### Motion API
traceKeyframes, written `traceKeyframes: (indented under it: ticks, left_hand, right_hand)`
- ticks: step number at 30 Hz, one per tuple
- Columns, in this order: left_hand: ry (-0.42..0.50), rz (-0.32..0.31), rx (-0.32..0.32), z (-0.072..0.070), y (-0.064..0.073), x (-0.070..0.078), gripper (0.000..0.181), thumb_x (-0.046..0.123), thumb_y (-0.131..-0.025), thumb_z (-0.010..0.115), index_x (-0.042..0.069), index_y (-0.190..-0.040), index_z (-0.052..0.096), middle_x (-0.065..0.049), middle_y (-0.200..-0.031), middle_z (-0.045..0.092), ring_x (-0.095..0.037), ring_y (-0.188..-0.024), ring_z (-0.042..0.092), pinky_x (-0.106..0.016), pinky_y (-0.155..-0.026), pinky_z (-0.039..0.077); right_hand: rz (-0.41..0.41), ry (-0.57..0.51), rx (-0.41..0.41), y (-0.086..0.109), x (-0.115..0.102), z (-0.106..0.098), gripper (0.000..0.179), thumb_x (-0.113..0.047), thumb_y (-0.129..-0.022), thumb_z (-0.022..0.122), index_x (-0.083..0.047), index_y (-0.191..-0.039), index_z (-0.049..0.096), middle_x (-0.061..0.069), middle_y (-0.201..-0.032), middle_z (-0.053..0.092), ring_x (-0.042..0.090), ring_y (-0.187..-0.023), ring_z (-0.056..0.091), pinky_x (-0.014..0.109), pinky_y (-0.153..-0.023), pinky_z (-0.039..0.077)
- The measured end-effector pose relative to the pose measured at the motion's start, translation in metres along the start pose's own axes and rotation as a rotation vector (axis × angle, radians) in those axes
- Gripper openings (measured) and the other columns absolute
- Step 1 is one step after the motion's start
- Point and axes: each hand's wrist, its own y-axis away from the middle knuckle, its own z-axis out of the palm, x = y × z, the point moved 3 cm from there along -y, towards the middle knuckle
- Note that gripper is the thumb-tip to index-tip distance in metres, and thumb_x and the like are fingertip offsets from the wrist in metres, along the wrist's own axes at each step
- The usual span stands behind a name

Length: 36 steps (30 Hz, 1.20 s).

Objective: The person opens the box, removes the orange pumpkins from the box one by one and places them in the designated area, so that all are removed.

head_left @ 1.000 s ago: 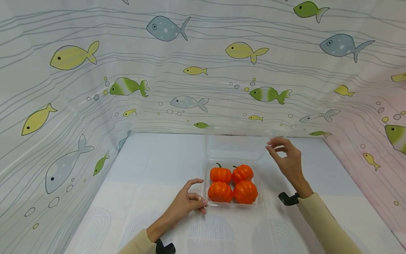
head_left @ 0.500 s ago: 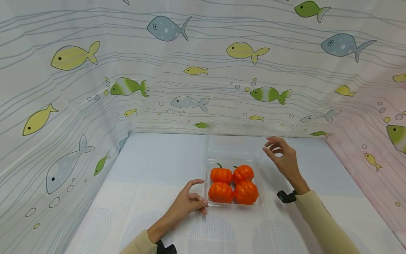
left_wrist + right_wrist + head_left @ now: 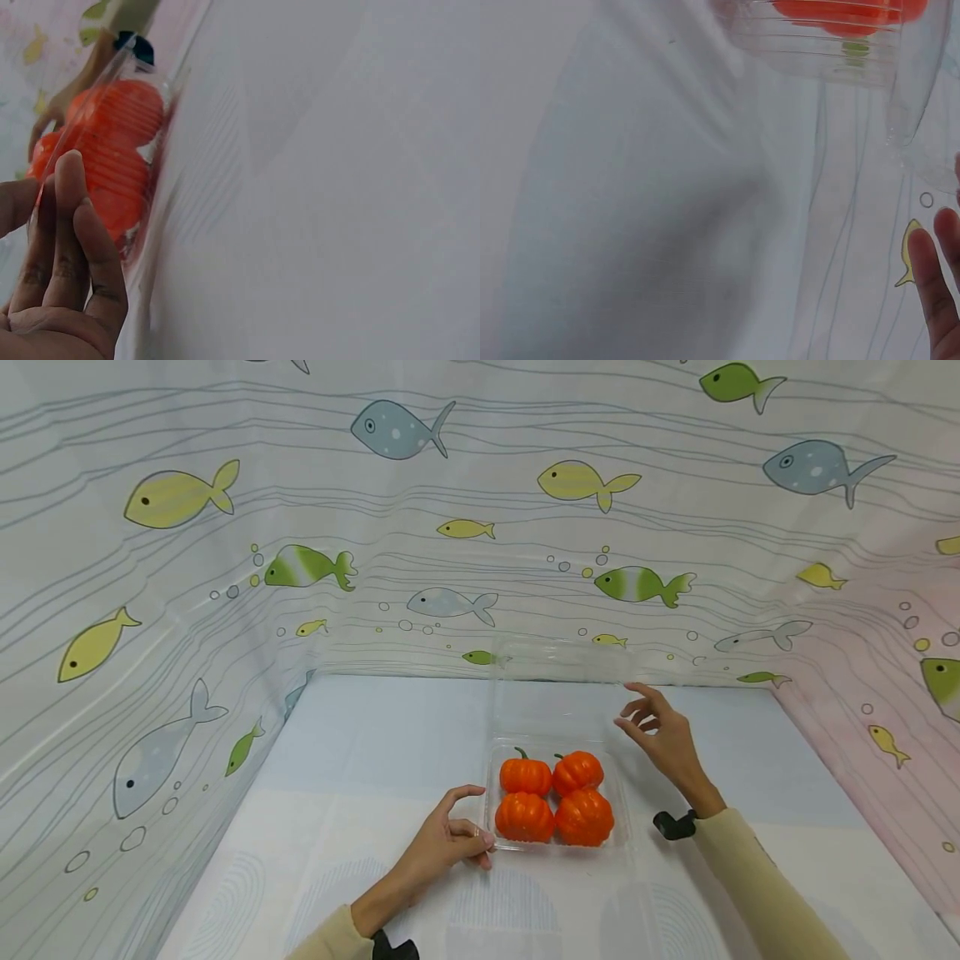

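A clear plastic clamshell container (image 3: 624,793) stands on the table with several small orange pumpkins (image 3: 585,817) in its base. Its see-through lid (image 3: 555,706) stands raised at the back hinge. At the front left corner, my left hand (image 3: 450,842) pinches the rim between thumb and fingers; the left wrist view shows those fingertips (image 3: 71,169) against the plastic wall. My right hand (image 3: 663,735) is at the lid's right edge, fingers bent and thumb on the near side. In the right wrist view only some fingers (image 3: 930,277) appear, beside the lid's edge; the thumb is hidden.
A pale patterned cloth (image 3: 360,735) covers the table. Behind it and along both sides hangs a fish-print curtain (image 3: 525,552). Each wrist wears a black camera mount, such as the right one (image 3: 675,825).
The lid has swung up from leaning far back to more upright, and my right hand has moved slightly left with it. My left hand has kept its place at the container's corner.
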Motion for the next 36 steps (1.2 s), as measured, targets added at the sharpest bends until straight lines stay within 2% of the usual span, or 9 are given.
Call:
traceKeyframes:
  ticks: [8, 16, 25, 31, 36]
  left_hand:
    - [0.002, 0.006, -0.001, -0.001, 0.000, -0.001, 0.073, 0.013, -0.094, 0.077, 0.020, -0.153, 0.035, -0.021, -0.096, 0.073, -0.044, -0.079, 0.072, -0.048, -0.081, 0.061]
    - [0.003, -0.003, 0.001, -0.001, 0.000, -0.002, 0.072, 0.014, -0.094, 0.077, 0.022, -0.153, 0.036, -0.022, -0.097, 0.073, -0.045, -0.080, 0.072, -0.048, -0.081, 0.061]
    - [-0.001, -0.007, 0.006, -0.001, 0.001, 0.000, 0.072, 0.011, -0.094, 0.076, 0.019, -0.153, 0.036, -0.025, -0.098, 0.072, -0.045, -0.080, 0.071, -0.047, -0.082, 0.061]
    - [-0.009, -0.018, 0.018, 0.000, 0.000, 0.001, 0.073, 0.012, -0.093, 0.078, 0.019, -0.153, 0.036, -0.025, -0.097, 0.072, -0.043, -0.080, 0.072, -0.043, -0.082, 0.061]
    - [-0.002, -0.023, 0.016, 0.000, 0.000, 0.001, 0.074, 0.012, -0.093, 0.078, 0.019, -0.153, 0.035, -0.024, -0.097, 0.072, -0.042, -0.080, 0.072, -0.041, -0.081, 0.061]
  right_hand:
    - [0.054, 0.002, -0.046, 0.001, 0.005, 0.005, 0.078, -0.003, -0.086, 0.083, -0.023, -0.153, 0.048, 0.003, -0.097, 0.069, 0.018, -0.082, 0.061, 0.013, -0.072, 0.052]
    - [0.116, -0.027, -0.103, 0.001, 0.013, 0.012, 0.068, -0.011, -0.089, 0.082, -0.017, -0.150, 0.052, 0.004, -0.099, 0.069, 0.020, -0.084, 0.062, 0.013, -0.073, 0.052]
    - [0.175, -0.067, -0.159, 0.004, 0.022, 0.019, 0.054, -0.018, -0.093, 0.079, -0.012, -0.143, 0.060, 0.004, -0.105, 0.070, 0.021, -0.088, 0.062, 0.017, -0.072, 0.054]
    - [0.226, -0.124, -0.179, 0.007, 0.026, 0.020, 0.049, -0.022, -0.095, 0.078, -0.009, -0.139, 0.064, 0.008, -0.107, 0.070, 0.026, -0.084, 0.067, 0.025, -0.065, 0.058]
    - [0.258, -0.140, -0.202, 0.008, 0.027, 0.022, 0.047, -0.025, -0.096, 0.076, -0.009, -0.139, 0.064, 0.010, -0.110, 0.070, 0.029, -0.085, 0.068, 0.031, -0.065, 0.060]
